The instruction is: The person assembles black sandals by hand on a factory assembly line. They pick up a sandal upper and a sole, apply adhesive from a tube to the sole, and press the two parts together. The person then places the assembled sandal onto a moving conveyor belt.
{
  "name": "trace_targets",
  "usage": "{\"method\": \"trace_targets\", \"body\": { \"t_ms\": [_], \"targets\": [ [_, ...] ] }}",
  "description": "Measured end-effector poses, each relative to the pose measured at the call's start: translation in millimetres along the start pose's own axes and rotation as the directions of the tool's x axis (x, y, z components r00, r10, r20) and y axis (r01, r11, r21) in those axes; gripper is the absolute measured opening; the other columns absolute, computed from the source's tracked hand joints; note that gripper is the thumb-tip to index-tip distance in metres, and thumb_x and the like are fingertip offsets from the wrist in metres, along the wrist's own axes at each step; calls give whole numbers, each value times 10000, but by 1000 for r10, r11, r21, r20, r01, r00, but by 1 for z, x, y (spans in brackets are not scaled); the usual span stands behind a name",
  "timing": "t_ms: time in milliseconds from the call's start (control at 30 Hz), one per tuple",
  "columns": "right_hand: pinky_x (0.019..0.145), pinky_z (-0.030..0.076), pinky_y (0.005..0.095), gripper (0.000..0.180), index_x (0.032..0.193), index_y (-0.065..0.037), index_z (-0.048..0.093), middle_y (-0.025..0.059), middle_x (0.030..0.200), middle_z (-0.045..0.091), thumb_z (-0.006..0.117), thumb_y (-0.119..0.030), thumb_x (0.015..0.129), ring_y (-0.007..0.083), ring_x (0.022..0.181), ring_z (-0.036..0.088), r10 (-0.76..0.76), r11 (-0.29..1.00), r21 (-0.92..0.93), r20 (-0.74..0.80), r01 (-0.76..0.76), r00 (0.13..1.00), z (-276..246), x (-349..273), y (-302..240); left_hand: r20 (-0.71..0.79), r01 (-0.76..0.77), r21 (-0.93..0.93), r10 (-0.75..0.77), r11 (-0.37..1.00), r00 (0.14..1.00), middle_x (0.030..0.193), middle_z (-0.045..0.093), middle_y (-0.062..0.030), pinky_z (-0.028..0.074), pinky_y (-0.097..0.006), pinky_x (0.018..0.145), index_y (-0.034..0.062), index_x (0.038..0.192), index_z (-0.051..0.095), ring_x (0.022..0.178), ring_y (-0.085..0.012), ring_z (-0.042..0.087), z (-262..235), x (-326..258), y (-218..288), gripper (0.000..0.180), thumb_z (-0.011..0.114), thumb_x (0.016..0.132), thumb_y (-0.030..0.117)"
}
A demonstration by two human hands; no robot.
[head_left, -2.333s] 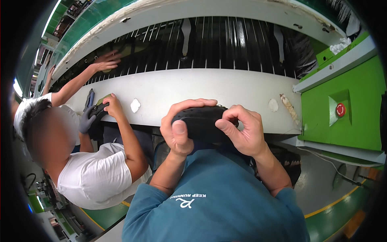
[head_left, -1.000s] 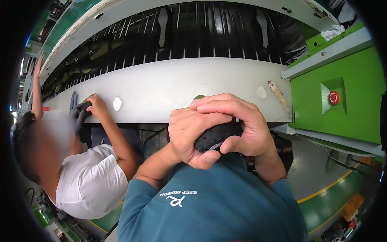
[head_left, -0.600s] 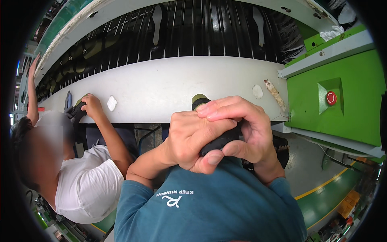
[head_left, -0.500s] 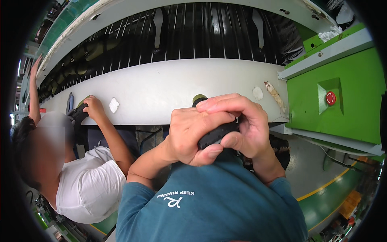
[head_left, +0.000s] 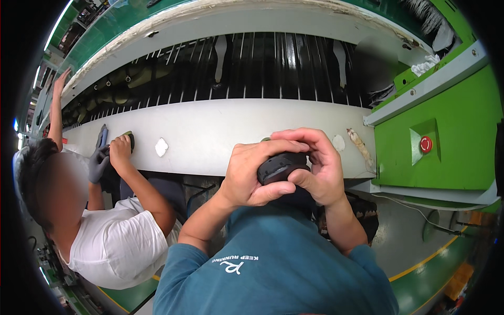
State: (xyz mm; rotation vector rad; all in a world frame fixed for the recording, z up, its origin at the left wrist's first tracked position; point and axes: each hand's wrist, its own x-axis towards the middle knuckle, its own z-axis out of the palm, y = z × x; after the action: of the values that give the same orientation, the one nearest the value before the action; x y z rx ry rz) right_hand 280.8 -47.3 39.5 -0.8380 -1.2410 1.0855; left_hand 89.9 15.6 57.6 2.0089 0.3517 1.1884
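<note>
Above the near edge of the white worktop (head_left: 205,157), I hold a shoe in both hands, its black, ridged end (head_left: 282,168) facing me. My left hand (head_left: 245,173) is wrapped round its left side, thumb along the lower edge and fingers over the top. My right hand (head_left: 324,170) cups the other side, thumb pressed against the black end and fingers arched over it. The fingers of both hands meet above the shoe. A bit of olive green shows behind my left fingers; most of the shoe is hidden.
Beyond the worktop runs a black slatted conveyor (head_left: 262,68) carrying shoe parts. A green machine housing (head_left: 446,142) with a red button (head_left: 426,144) stands at the right. White scraps (head_left: 161,147) lie on the worktop. At left, a co-worker's hand (head_left: 121,152) holds an olive-and-black piece.
My hands have shifted slightly, and more of the shoe's black end shows between them, while less of its olive part shows behind. The scene has moved lower in view. The co-worker's hands have drawn together.
</note>
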Motion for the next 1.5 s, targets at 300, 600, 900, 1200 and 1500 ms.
{"method": "trace_targets", "body": {
  "t_ms": [300, 600, 900, 1200, 1500],
  "targets": [
    [984, 590, 393, 664, 1351, -35, 613, 110, 1175, 743, 1003, -182, 834, 240, 1107, 714, -112, 744, -656, 66, 127, 992, -14, -35, 29, -406, 231, -243, -315, 942, 858, 1130, 839, -214, 652, -406, 973, -73, 1227, 731, 1036, -287, 826, -26, -19, -20, 287, 766, 1002, 101],
    [729, 623, 293, 546, 1459, -23, 519, 107, 1269, 710, 827, -76, 1011, 185, 1079, 752, 460, 776, 515, -65, -365, 885, -27, -32, 49, -834, 654, -77, -408, 753, 372, 1124, 795, -156, 571, -374, 997, -93, 1245, 744, 1076, -224, 737, 21, -142, -74, 407, 640, 1139, 286],
    [708, 491, 238, 457, 1233, -63, 647, -9, 970, 653, 956, -118, 900, 45, 824, 600, 128, 991, 6, -288, -132, 949, -5, 20, 32, -615, 304, -362, -471, 881, 633, 1609, 489, -237, 476, -480, 1253, 14, 1675, 329, 1511, -342, 551, 42, -104, -97, 711, 710, 1094, 165],
    [610, 490, 270, 409, 1070, -66, 698, 37, 938, 676, 981, -168, 793, 108, 736, 627, -346, 811, -543, -142, 219, 927, -1, 16, -7, -595, 254, -57, -237, 966, 768, 1191, 599, -62, 505, -323, 945, 60, 1480, 600, 1065, -155, 584, 18, -7, -70, 638, 883, 927, 208],
    [575, 456, 322, 283, 926, -73, 667, 25, 767, 654, 919, -139, 816, 153, 665, 603, -272, 803, -586, -192, 113, 943, -1, 12, -8, -410, 138, 244, -27, 960, 912, 1252, 576, -141, 546, -396, 957, 57, 1377, 666, 1136, -272, 624, -1, 23, -35, 691, 971, 780, 224]
  ]
}}
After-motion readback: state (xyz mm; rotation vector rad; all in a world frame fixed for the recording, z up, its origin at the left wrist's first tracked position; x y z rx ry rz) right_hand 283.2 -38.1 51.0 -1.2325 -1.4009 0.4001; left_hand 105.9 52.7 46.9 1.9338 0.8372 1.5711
